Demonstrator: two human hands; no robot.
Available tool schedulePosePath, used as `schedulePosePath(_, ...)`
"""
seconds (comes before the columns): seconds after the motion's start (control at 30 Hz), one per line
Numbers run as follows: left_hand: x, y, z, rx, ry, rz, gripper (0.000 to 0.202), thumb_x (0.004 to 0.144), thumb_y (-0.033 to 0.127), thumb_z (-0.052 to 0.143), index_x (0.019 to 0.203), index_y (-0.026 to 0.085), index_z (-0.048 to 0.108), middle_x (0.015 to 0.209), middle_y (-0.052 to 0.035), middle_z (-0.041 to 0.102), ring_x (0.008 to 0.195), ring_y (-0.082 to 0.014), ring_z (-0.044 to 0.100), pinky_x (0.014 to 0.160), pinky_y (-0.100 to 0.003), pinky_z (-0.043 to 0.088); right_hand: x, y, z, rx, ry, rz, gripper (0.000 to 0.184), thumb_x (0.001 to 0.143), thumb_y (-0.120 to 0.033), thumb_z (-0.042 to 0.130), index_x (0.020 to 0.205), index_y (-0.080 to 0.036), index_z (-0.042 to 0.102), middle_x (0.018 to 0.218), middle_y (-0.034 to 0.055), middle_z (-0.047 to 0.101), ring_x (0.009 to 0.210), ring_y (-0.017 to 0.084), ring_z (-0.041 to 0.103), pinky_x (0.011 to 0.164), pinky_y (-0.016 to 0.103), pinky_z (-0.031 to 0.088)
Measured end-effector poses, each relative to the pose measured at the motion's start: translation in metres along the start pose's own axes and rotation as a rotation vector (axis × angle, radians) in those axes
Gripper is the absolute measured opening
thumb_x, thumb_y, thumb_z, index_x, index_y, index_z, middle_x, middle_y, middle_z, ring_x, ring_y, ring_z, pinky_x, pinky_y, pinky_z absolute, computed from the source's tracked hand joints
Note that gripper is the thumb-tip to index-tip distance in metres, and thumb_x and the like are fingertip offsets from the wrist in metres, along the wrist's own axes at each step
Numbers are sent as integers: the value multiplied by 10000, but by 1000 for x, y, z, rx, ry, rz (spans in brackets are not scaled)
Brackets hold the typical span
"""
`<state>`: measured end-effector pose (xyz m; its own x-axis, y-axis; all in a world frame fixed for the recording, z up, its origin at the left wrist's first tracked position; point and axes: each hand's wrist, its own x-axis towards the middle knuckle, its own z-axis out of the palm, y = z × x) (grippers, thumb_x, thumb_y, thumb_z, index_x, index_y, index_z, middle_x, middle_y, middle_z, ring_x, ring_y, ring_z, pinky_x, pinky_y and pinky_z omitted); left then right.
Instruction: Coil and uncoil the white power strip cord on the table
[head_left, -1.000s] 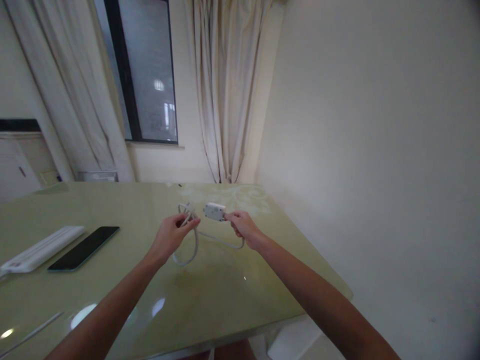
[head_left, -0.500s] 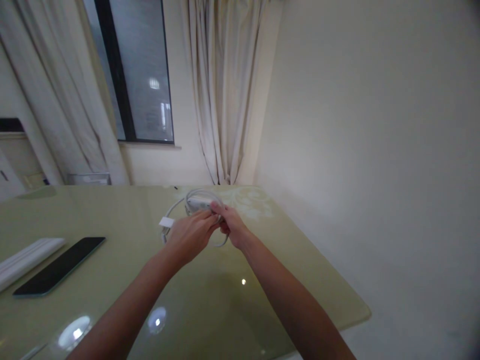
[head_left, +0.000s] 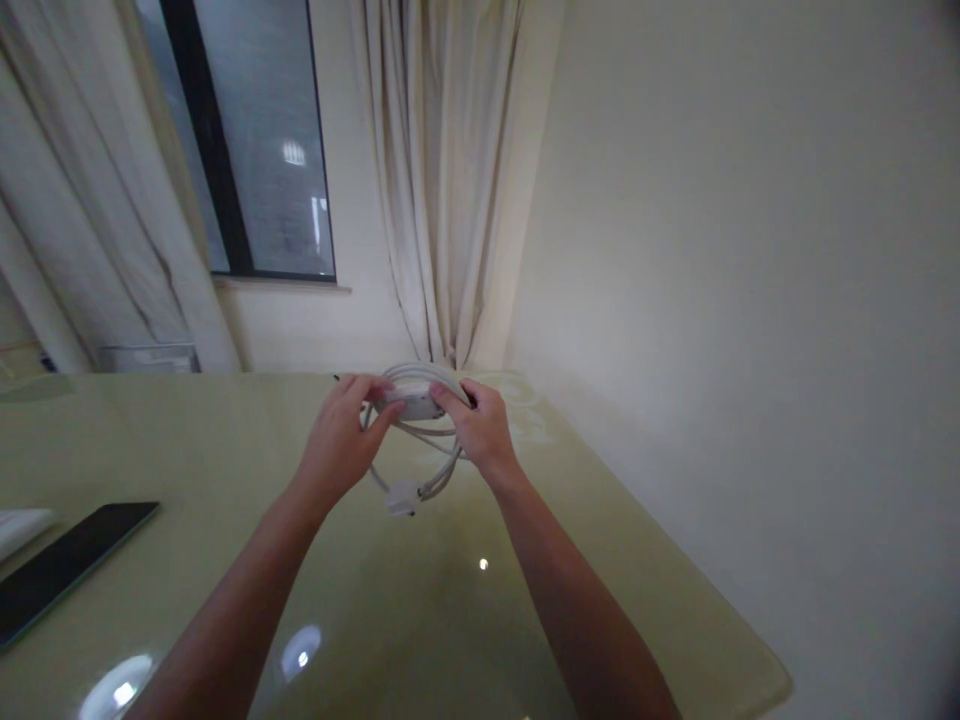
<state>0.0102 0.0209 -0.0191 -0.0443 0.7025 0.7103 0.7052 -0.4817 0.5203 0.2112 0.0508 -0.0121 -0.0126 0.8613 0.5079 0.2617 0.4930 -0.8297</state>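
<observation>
A white block with a coiled cord point(head_left: 420, 403) is held in both hands above the table; whether it is a power strip or an adapter I cannot tell. My left hand point(head_left: 341, 425) pinches its left end between thumb and fingers. At the other end, my right hand point(head_left: 484, 425) grips the block and cord loops, thumb on top, with some fingers hidden behind. Pale cord loops point(head_left: 442, 480) arch over the block and hang under it. At the bottom of the loops dangles a white plug point(head_left: 403, 497).
On the glossy greenish table point(head_left: 360, 620), a dark flat tablet-like slab point(head_left: 71, 565) lies at the left, beside a white long object point(head_left: 22, 528) cut off by the frame. A wall point(head_left: 712, 300) runs along the right; a curtain point(head_left: 442, 180) hangs behind.
My hands have moved apart, the left to the block's left end. The plug has swung from the left to below the block. The view has shifted slightly right.
</observation>
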Motion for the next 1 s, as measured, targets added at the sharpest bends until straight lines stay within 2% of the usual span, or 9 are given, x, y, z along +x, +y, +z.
schedulePosePath(0.1, 2, 0, -5, -59, -48, 24, 346, 949, 395, 641, 1237, 226, 731, 1178, -104, 676, 1029, -273, 676, 884, -410, 582, 2, -9, -8, 74, -40, -20, 471, 895, -584, 740, 644, -210, 605, 642, -39, 430, 638, 131, 380, 595, 279, 286)
schedulePosePath(0.23, 1, 0, -3, -122, -43, 18, 367, 945, 391, 634, 1262, 232, 731, 1259, -115, 655, 1109, -277, 654, 862, -396, 606, -3, -24, -12, 128, -22, -29, 393, 864, -524, 773, 668, -209, 643, 660, -27, 480, 647, 136, 404, 607, 277, 314)
schedulePosePath(0.43, -3, -6, 14, -337, -38, -150, 509, 821, 416, 787, 1272, 230, 640, 1297, -105, 669, 1100, -262, 663, 809, -371, 616, -10, -34, -10, 163, -46, -35, 360, 834, -463, 801, 649, -214, 620, 658, -27, 483, 648, 136, 413, 595, 278, 307)
schedulePosePath(0.57, -4, 2, 16, -637, -156, -294, 610, 717, 437, 924, 1227, 189, 700, 1243, -121, 763, 1118, -297, 707, 980, -449, 591, -6, -31, -10, 303, 2, 2, 309, 840, -476, 790, 711, -206, 715, 681, -12, 559, 676, 144, 482, 625, 277, 364)
schedulePosePath(0.67, -4, 9, 13, -814, -187, -321, 568, 743, 492, 927, 1180, 164, 773, 1195, -130, 811, 1168, -331, 719, 1103, -485, 525, -1, -25, -9, 464, 18, 135, 359, 785, -544, 814, 700, -211, 709, 612, -36, 482, 600, 123, 409, 561, 274, 311)
schedulePosePath(0.73, -4, 14, 12, -854, -119, -336, 555, 755, 550, 915, 1135, 161, 803, 1149, -130, 827, 1172, -344, 723, 1119, -494, 512, 1, -22, -6, 550, -22, 236, 400, 738, -582, 840, 694, -209, 703, 591, -48, 459, 568, 110, 371, 531, 273, 272)
schedulePosePath(0.83, -3, 20, 15, -891, 76, -368, 529, 739, 618, 910, 1016, 176, 822, 1102, -122, 834, 1212, -343, 711, 1138, -477, 498, 1, -18, 2, 616, -37, 314, 416, 715, -580, 876, 719, -195, 719, 625, -32, 562, 582, 103, 435, 540, 260, 305)
schedulePosePath(0.93, 3, 22, 15, -1009, 344, -415, 446, 718, 580, 940, 944, 221, 801, 1100, -74, 832, 1226, -280, 708, 1130, -404, 505, 3, -19, 5, 709, 147, 367, 318, 791, -468, 866, 760, -188, 719, 717, -10, 670, 660, 105, 556, 593, 234, 395)
schedulePosePath(1.0, 9, 21, 8, -1148, 471, -462, 349, 787, 528, 912, 974, 265, 781, 1118, -28, 827, 1159, -222, 730, 1079, -370, 545, 7, -22, -1, 807, 308, 444, 248, 873, -360, 816, 756, -190, 679, 721, -23, 666, 685, 98, 592, 633, 222, 445)
